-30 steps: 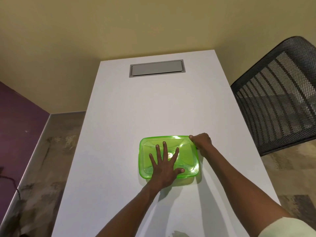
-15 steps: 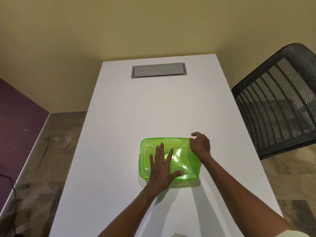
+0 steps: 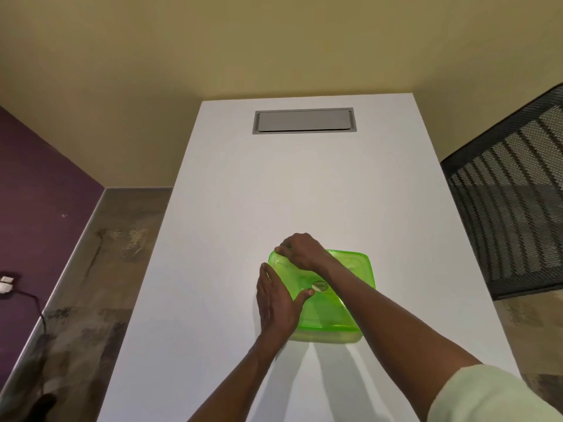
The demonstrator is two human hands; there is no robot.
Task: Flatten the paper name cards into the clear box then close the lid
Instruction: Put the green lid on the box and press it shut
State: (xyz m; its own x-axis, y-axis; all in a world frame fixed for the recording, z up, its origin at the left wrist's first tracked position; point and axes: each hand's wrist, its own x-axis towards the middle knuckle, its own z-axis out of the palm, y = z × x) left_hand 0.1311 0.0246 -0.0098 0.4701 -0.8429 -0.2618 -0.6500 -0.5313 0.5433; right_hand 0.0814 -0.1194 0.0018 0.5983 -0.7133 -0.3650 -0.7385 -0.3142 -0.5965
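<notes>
A clear box with a translucent green lid (image 3: 344, 303) sits on the white table (image 3: 274, 193), near its front. My left hand (image 3: 275, 295) lies flat against the lid's left side, fingers straight along the edge and thumb resting on top. My right hand (image 3: 300, 251) has crossed over to the lid's far left corner, where its curled fingers press down on the rim. My right forearm covers the middle of the lid. No paper name cards can be made out through the green plastic.
A grey cable hatch (image 3: 304, 120) is set into the table's far end. A black mesh chair (image 3: 511, 208) stands close to the right edge. A purple wall and patterned floor with a cable (image 3: 27, 295) lie to the left.
My right hand moved from the lid's far right corner across to its far left corner. My left hand slid from the lid's middle to its left edge.
</notes>
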